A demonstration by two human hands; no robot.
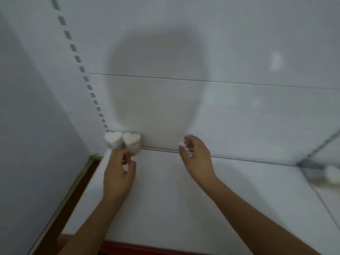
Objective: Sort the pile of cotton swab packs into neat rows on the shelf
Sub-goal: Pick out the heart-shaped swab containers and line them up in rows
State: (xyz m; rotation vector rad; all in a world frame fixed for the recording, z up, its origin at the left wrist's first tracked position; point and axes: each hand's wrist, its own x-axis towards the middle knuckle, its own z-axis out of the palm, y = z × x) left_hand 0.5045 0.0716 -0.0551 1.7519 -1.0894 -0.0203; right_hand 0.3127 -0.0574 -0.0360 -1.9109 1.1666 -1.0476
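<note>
Shelf [165,190] fills most of the view, a white board meeting a white back panel [220,43] along a thin seam. A column of dark slots [77,58] runs down the panel's left edge to the rear left corner, and a round shadow lies across the panel's middle. Beyond the shelf's left edge sits a brown wooden strip [73,192], and a red edge shows along the front.

Both bare forearms reach in from below. The left hand [117,173] sits just in front of the rear left corner, its grip curled with thumb and fingers pinching the clear lower side of the nearer cotton swab pack [131,139]. That heart-shaped pack stands upright, touching a second heart-shaped pack [113,138] tucked into the corner, both against the back panel in a row.

The right hand [196,155] hovers near the seam, well apart from the packs, its grip bent around something small and white; blur hides what it is. At the far right edge lies another blurred white bundle [331,173].
</note>
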